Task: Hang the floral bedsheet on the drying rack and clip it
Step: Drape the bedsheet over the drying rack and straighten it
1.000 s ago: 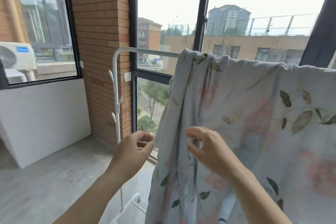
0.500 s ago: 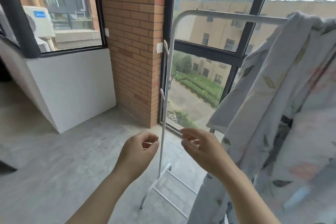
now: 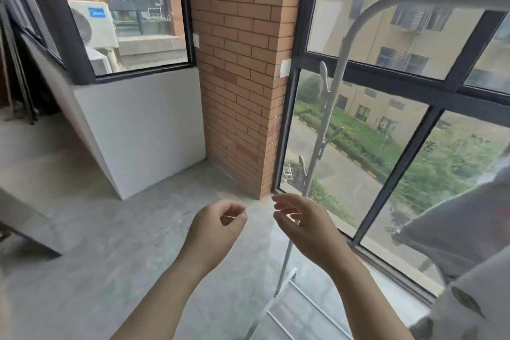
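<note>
The floral bedsheet (image 3: 466,232) hangs at the far right edge of the view, pale with leaf prints, mostly cut off by the frame. The white drying rack (image 3: 335,96) stands in front of the window, its top bar curving right toward the sheet and its pegs sticking out from the post. My left hand (image 3: 218,226) is held low in the middle, fingers loosely curled, holding nothing. My right hand (image 3: 300,226) is beside it, fingers spread and empty, in front of the rack's post. Both hands are apart from the sheet. No clip is visible.
A brick pillar (image 3: 240,69) stands in the corner between two dark-framed windows (image 3: 441,91). A low white wall (image 3: 143,127) runs on the left with an air-conditioner unit (image 3: 93,25) outside. The grey concrete floor (image 3: 110,257) spreads below my hands.
My view has swung left and down, so the sheet slid to the right edge. My right hand let go of the sheet's edge and opened; both hands now hang free of the fabric.
</note>
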Demonstrator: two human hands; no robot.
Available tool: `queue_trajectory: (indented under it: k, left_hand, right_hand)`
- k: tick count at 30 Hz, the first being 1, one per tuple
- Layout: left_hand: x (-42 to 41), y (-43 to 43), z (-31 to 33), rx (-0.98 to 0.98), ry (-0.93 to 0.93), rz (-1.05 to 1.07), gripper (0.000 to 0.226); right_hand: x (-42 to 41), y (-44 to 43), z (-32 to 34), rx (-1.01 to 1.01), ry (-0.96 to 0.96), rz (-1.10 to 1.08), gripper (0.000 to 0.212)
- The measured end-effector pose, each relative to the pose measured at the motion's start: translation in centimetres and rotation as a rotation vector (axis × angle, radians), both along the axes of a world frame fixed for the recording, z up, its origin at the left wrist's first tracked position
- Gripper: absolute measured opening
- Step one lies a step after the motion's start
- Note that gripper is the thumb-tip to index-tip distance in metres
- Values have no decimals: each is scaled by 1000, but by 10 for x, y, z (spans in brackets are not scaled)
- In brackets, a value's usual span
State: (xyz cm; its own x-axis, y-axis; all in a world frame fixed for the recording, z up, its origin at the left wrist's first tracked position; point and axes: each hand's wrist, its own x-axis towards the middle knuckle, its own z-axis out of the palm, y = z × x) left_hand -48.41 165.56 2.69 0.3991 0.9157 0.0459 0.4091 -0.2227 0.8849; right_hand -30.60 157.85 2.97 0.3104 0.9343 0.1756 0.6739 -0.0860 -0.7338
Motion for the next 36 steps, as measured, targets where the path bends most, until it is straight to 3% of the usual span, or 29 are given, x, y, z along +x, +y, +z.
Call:
queue_trajectory:
  k: [7,21,36]
  left_hand:
    - [-8,98,-9,-33,-60,9,10]
    - [-39,324,-2,-29,-48,-183,10]
    - [106,488,-3,57,20,-369,7]
  right_hand:
    - [-10,91,-10,3,-3,-49,28]
    - [-68,281,-15,22,29,-305,23]
    - [56,420,-17,90,90,-479,15]
